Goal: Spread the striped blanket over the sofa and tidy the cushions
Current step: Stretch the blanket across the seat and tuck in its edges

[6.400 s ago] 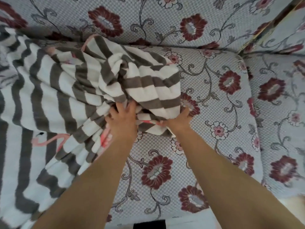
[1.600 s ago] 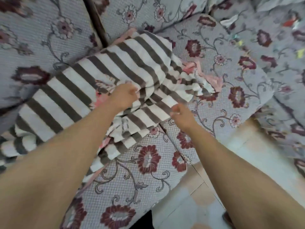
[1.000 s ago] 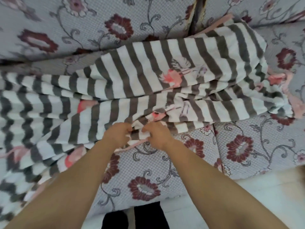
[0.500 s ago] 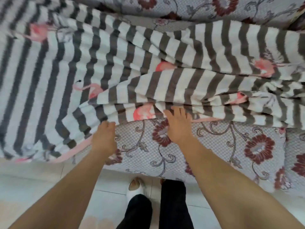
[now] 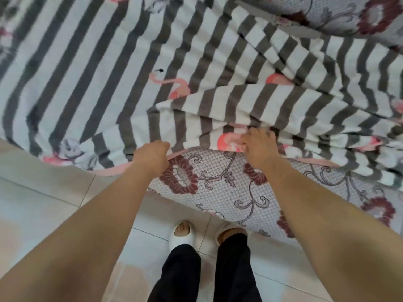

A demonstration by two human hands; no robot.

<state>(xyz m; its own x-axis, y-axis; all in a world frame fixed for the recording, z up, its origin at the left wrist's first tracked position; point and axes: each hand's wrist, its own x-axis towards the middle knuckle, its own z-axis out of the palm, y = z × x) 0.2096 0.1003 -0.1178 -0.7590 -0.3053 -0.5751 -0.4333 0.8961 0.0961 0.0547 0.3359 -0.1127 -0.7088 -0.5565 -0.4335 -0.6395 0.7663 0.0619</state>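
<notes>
The grey-and-white striped blanket point(image 5: 91, 68), printed with pink flamingos and edged in pink, lies rumpled across the sofa and hangs off its left end. A folded flap runs across its front. My left hand point(image 5: 152, 156) is closed on the blanket's pink front hem. My right hand point(image 5: 258, 147) grips the folded flap beside a flamingo print. The sofa seat point(image 5: 218, 188), grey with dark red flowers, shows bare below both hands. A floral cushion point(image 5: 349, 16) shows at the top right, partly under the blanket.
Pale floor tiles point(image 5: 39, 203) lie in front of the sofa and to the left. My feet in white slippers point(image 5: 183, 235) and dark trousers stand close to the sofa's front edge.
I have worked leftward along the sofa. Since half a second ago my right hand has gone from flat on the fold to gripping it, and both hands hold the front edge closer together.
</notes>
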